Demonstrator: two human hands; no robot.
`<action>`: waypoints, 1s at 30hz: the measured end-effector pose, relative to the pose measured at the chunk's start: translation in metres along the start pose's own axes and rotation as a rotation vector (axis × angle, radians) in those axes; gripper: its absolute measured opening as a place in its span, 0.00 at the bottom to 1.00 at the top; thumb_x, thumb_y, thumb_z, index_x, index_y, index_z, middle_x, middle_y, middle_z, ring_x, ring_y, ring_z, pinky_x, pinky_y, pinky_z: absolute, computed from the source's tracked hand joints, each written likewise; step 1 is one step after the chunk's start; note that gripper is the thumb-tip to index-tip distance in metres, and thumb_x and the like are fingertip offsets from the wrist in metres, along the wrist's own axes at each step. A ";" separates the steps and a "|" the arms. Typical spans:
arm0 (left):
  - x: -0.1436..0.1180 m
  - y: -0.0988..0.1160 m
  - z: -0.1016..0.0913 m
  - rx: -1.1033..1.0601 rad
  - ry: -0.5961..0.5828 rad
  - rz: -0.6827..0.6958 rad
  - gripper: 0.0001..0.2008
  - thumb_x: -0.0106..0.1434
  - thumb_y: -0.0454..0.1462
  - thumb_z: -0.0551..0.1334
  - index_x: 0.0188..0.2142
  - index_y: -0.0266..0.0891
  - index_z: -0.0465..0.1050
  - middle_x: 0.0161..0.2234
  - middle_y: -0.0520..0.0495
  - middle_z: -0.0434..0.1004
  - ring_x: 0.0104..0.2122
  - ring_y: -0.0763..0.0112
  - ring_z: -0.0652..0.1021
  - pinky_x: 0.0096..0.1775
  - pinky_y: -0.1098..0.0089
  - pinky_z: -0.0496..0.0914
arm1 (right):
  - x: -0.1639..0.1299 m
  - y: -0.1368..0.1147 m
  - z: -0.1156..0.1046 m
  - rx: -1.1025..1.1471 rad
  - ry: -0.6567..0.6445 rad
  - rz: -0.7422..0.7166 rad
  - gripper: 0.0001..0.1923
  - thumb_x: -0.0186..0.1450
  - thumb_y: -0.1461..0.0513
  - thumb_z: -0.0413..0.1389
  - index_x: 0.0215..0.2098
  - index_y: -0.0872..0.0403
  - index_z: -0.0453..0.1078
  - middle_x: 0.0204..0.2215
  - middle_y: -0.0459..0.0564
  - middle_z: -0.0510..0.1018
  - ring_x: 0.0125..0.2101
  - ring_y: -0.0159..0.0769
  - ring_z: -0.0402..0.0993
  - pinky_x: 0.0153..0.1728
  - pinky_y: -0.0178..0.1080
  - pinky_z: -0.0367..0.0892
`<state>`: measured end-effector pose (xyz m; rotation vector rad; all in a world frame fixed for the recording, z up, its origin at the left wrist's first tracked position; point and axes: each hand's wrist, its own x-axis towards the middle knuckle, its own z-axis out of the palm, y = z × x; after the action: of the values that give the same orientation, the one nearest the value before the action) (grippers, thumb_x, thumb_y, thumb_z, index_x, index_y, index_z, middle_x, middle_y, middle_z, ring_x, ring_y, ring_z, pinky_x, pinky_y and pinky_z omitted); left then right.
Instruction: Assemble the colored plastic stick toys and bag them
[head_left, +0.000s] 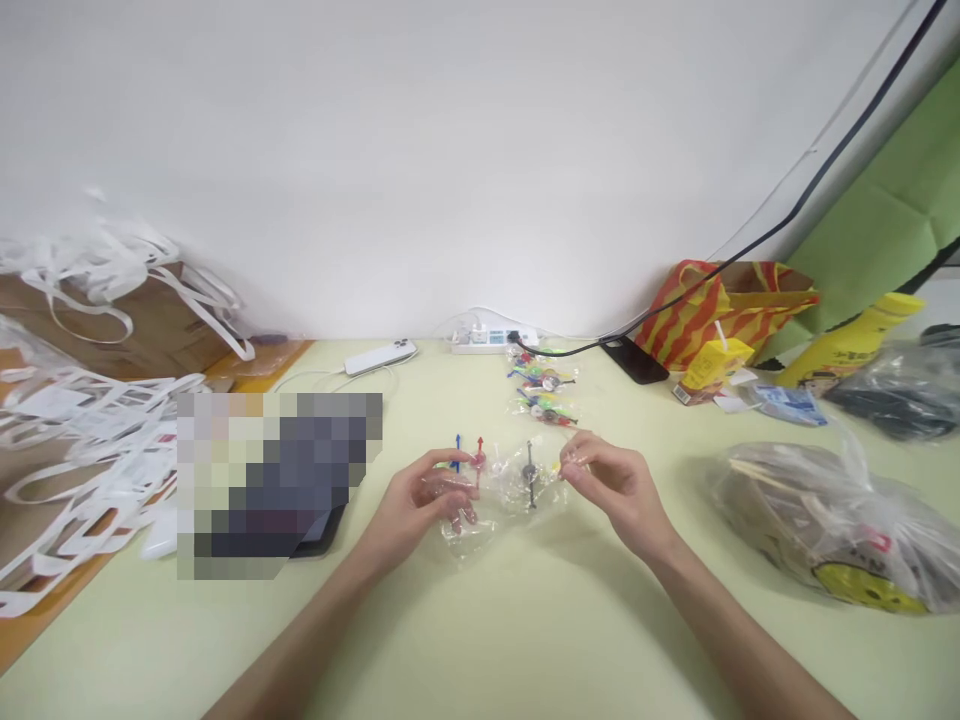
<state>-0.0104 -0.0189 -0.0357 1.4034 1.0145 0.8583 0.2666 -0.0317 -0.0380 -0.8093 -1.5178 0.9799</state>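
Observation:
My left hand (420, 500) pinches the left end of a small clear plastic bag (504, 492), with blue and red arrow-shaped picks (468, 455) sticking up by its fingers. My right hand (611, 480) grips the bag's right end between thumb and fingers. A dark pick (529, 472) shows inside the bag between the two hands. The bag hangs just above the pale green table (525, 620).
More small bags of coloured picks (544, 390) lie behind the hands. A tablet with a blurred screen (277, 480) sits left; white straps and brown bags (82, 400) fill the far left. A power strip (491, 340), phone (634, 360), striped bag (720, 305) and plastic bag (832, 520) stand right.

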 end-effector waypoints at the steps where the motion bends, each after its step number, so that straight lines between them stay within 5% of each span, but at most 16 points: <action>1: 0.000 -0.001 0.000 -0.006 0.011 0.011 0.20 0.62 0.45 0.68 0.50 0.38 0.70 0.37 0.43 0.84 0.31 0.64 0.84 0.34 0.68 0.75 | 0.000 -0.002 0.000 0.011 -0.004 0.013 0.10 0.68 0.57 0.60 0.30 0.51 0.72 0.29 0.48 0.73 0.34 0.38 0.67 0.39 0.41 0.63; 5: 0.001 -0.002 0.003 0.034 0.122 0.051 0.15 0.65 0.44 0.66 0.45 0.38 0.71 0.34 0.44 0.85 0.34 0.65 0.83 0.40 0.68 0.74 | -0.001 -0.008 0.003 -0.013 0.019 0.094 0.11 0.68 0.56 0.59 0.31 0.52 0.73 0.29 0.47 0.74 0.32 0.37 0.67 0.38 0.40 0.62; 9: -0.001 -0.005 0.004 0.069 0.101 0.077 0.15 0.65 0.43 0.67 0.46 0.38 0.71 0.34 0.44 0.84 0.34 0.64 0.83 0.38 0.67 0.74 | 0.000 -0.008 0.007 -0.057 0.084 0.206 0.11 0.67 0.53 0.61 0.33 0.52 0.76 0.31 0.48 0.77 0.33 0.37 0.69 0.38 0.39 0.62; 15: -0.006 -0.008 0.007 -0.020 0.059 0.187 0.30 0.59 0.41 0.72 0.57 0.42 0.63 0.44 0.42 0.82 0.41 0.61 0.83 0.45 0.62 0.76 | 0.000 -0.003 0.012 0.094 0.166 0.239 0.11 0.66 0.53 0.63 0.32 0.51 0.77 0.31 0.48 0.77 0.34 0.36 0.70 0.37 0.38 0.63; 20: -0.005 -0.012 0.010 0.079 0.132 0.171 0.09 0.63 0.41 0.68 0.37 0.38 0.73 0.37 0.46 0.81 0.38 0.66 0.82 0.43 0.66 0.75 | 0.001 -0.005 0.012 0.269 0.210 0.215 0.10 0.68 0.54 0.60 0.33 0.51 0.76 0.29 0.47 0.76 0.34 0.36 0.69 0.39 0.39 0.63; 30: -0.006 -0.009 0.009 0.251 0.360 0.265 0.10 0.62 0.39 0.68 0.27 0.38 0.74 0.24 0.50 0.77 0.25 0.72 0.77 0.29 0.71 0.71 | 0.002 -0.007 0.012 0.491 0.267 0.277 0.07 0.65 0.58 0.64 0.31 0.51 0.76 0.30 0.46 0.76 0.32 0.32 0.69 0.37 0.36 0.63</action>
<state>-0.0049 -0.0275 -0.0455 1.6578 1.2580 1.2445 0.2544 -0.0346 -0.0316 -0.7649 -0.8949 1.3235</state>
